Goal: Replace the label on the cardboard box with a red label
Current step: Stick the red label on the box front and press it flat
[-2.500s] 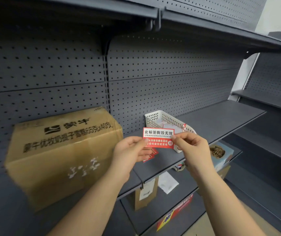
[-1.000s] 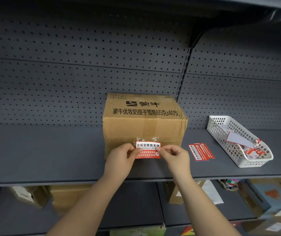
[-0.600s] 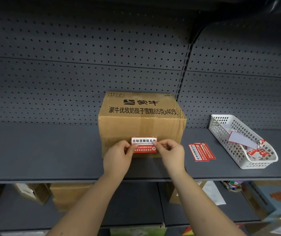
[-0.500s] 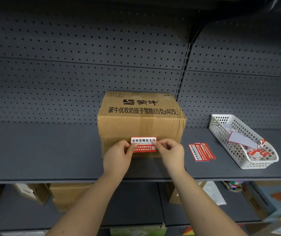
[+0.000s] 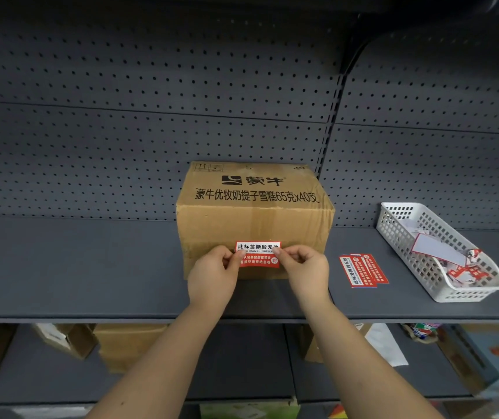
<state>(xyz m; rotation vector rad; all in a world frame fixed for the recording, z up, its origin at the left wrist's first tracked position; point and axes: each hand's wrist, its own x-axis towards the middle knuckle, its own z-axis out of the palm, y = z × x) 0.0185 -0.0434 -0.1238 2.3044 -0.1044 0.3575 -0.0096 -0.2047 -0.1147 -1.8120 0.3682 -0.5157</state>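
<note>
A brown cardboard box (image 5: 254,219) with black printed characters stands on the grey shelf (image 5: 91,267), against the perforated back panel. A red and white label (image 5: 258,254) lies flat against the lower middle of the box's front face. My left hand (image 5: 212,276) pinches the label's left end with thumb and fingers. My right hand (image 5: 305,270) pinches its right end the same way. Both forearms reach up from the bottom of the view.
Spare red labels (image 5: 363,270) lie on the shelf right of the box. A white plastic basket (image 5: 393,234) further right holds paper backings and torn label scraps. The lower shelf carries cardboard boxes (image 5: 127,346) and packages.
I have turned from the basket end to face the box. Both hands carried the label up to the box's front face, where it now sits slightly higher and flatter.
</note>
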